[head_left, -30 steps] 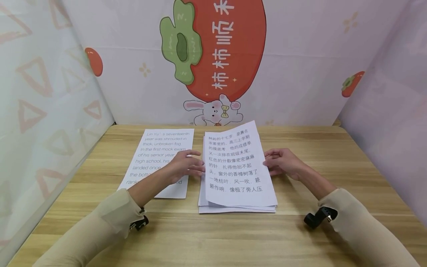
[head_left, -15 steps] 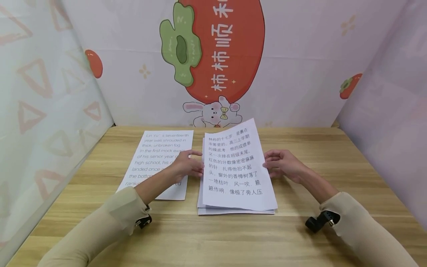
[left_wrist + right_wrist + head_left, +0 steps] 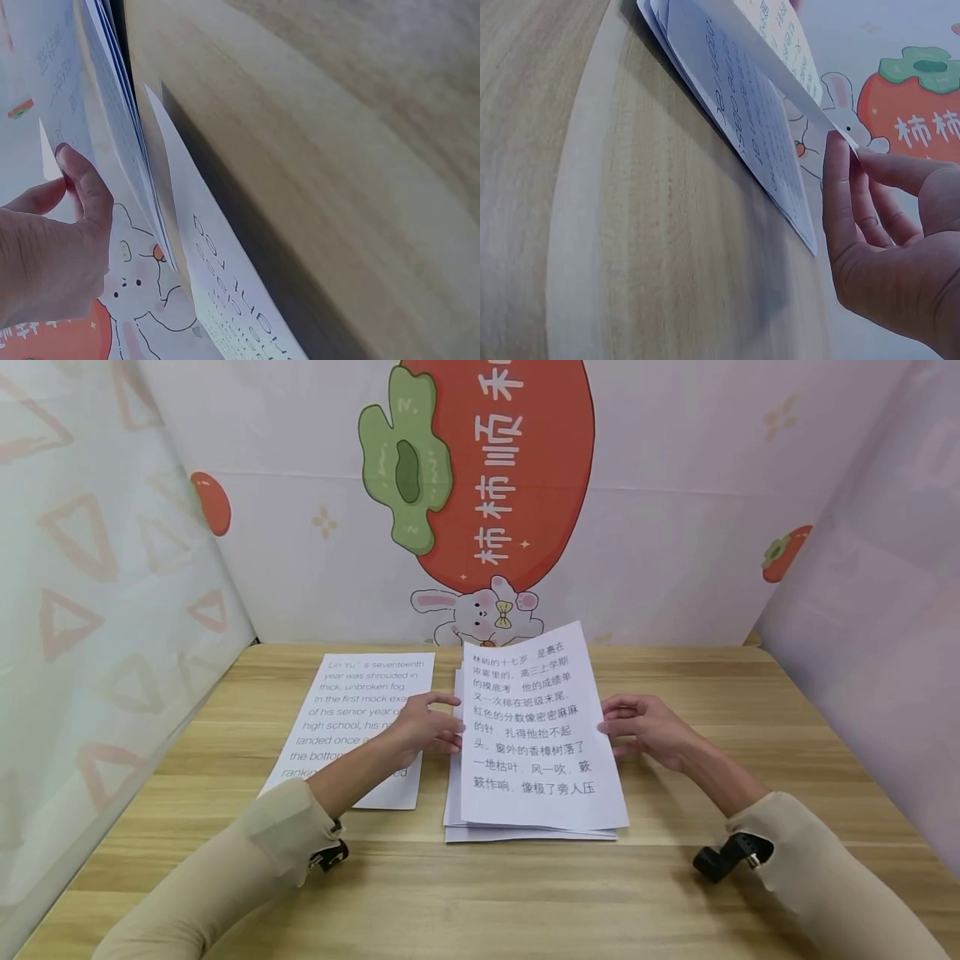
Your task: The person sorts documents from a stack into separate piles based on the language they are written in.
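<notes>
A white sheet of paper (image 3: 528, 735) printed with Chinese text is raised off a stack of paper (image 3: 453, 810), its far right corner tilted highest. My left hand (image 3: 427, 727) pinches the sheet's left edge between thumb and fingertips, as the left wrist view also shows. On the opposite side my right hand (image 3: 648, 731) pinches the right edge; in the right wrist view its thumb and index finger meet on the paper. Beneath, the stack lies on the table, with English print visible on its top page (image 3: 727, 97) in the right wrist view.
Left of the stack, another sheet with English text (image 3: 360, 710) lies on the wooden table (image 3: 480, 902), partly covered by my left arm. A printed backdrop (image 3: 675, 510) with a persimmon and a rabbit stands behind the table. Pale side walls rise left and right.
Held in both hands, the Chinese-text sheet has risen slightly and shifted a little to the right over the stack. The stack and the left sheet stay in place.
</notes>
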{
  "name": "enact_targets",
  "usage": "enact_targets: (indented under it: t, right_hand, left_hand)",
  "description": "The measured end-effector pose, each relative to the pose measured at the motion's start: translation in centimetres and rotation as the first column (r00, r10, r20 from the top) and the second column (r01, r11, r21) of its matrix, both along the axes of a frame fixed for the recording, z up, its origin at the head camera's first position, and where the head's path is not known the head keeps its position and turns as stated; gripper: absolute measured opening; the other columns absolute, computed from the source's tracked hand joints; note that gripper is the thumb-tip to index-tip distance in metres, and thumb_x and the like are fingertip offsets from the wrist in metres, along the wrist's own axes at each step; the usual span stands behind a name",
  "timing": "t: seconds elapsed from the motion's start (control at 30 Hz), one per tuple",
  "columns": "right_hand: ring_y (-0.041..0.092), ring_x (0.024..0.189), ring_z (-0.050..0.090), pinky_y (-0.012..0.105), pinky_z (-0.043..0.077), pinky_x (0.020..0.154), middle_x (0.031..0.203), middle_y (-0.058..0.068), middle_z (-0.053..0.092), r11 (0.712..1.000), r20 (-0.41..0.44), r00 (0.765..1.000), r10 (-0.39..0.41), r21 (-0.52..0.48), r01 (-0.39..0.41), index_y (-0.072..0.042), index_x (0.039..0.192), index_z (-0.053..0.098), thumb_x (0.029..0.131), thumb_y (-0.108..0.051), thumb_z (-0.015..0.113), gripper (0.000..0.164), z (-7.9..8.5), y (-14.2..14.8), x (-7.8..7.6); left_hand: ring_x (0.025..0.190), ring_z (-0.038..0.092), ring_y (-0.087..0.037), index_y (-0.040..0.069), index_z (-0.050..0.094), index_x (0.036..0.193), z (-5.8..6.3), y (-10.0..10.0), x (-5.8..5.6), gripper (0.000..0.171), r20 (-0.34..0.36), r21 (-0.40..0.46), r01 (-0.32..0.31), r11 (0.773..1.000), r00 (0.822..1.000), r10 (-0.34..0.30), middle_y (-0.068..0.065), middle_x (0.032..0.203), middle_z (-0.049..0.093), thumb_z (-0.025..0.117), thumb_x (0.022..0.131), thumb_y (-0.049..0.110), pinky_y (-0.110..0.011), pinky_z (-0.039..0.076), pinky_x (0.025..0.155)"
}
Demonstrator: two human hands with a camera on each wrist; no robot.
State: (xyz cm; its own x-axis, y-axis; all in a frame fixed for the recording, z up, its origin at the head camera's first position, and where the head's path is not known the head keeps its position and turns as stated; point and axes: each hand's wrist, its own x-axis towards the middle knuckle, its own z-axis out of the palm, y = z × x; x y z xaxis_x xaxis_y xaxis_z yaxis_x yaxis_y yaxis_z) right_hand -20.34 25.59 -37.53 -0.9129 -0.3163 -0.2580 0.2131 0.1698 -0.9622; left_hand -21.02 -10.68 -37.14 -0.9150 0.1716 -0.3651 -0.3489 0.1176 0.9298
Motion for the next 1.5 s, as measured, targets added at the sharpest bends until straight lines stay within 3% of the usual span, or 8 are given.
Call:
enact_targets:
  t: [0.37,0.63,0.93,1.17,1.5]
  right_hand:
    - [0.015,0.091,0.068,0.031,0.064,0.078,0.102,0.001,0.069,0.996,0.007,1.0,-0.028,0.086,0.027,0.004,0.121,0.056,0.099,-0.003,0.066,0.025,0.1,1.8,0.1]
    - [0.012,0.088,0.066,0.026,0.062,0.076,0.101,-0.001,0.069,0.983,0.01,0.996,-0.086,0.163,0.084,0.008,0.13,0.054,0.1,-0.006,0.065,0.035,0.1,3.0,0.3]
    - [0.014,0.091,0.067,0.03,0.063,0.078,0.105,0.001,0.069,0.971,0.01,0.995,-0.1,0.219,0.095,0.01,0.14,0.046,0.101,-0.008,0.064,0.047,0.4,4.4,0.8]
    - [0.012,0.085,0.067,0.028,0.063,0.069,0.097,-0.004,0.069,0.969,0.008,0.994,-0.109,0.225,0.104,0.006,0.13,0.052,0.1,-0.008,0.065,0.036,0.4,5.3,1.0]
    - [0.011,0.084,0.067,0.027,0.062,0.071,0.094,-0.005,0.069,0.972,0.013,0.993,-0.121,0.204,0.116,-0.002,0.119,0.057,0.1,-0.01,0.067,0.022,0.1,6.4,1.0]
  left_hand:
    - [0.061,0.067,-0.02,-0.004,0.052,0.138,0.3,2.1,-0.1,0.05,0.035,0.046,0.04,0.998,0.999,-0.042,-0.014,0.086,0.068,0.063,0.089,-0.011,-0.027,0.061,0.058]
    - [0.07,0.072,-0.021,-0.007,0.06,0.127,0.3,4.4,-0.2,0.037,-0.004,-0.016,0.081,0.997,0.997,-0.081,-0.019,0.096,0.071,0.064,0.091,-0.009,-0.032,0.066,0.07]
    - [0.066,0.069,-0.019,-0.008,0.06,0.112,0.6,5.7,-0.1,0.022,-0.004,0.05,0.107,0.993,0.994,-0.107,-0.013,0.086,0.065,0.064,0.092,-0.012,-0.03,0.065,0.069]
    - [0.061,0.069,-0.019,-0.006,0.06,0.11,0.2,6.0,-0.3,0.019,0.008,0.014,0.12,0.993,0.993,-0.12,-0.014,0.083,0.066,0.065,0.092,-0.009,-0.03,0.065,0.062]
    - [0.063,0.072,-0.021,-0.006,0.061,0.112,-0.2,6.6,-0.6,0.021,0.031,0.007,0.131,0.991,0.991,-0.131,-0.017,0.083,0.07,0.067,0.092,-0.009,-0.033,0.066,0.066]
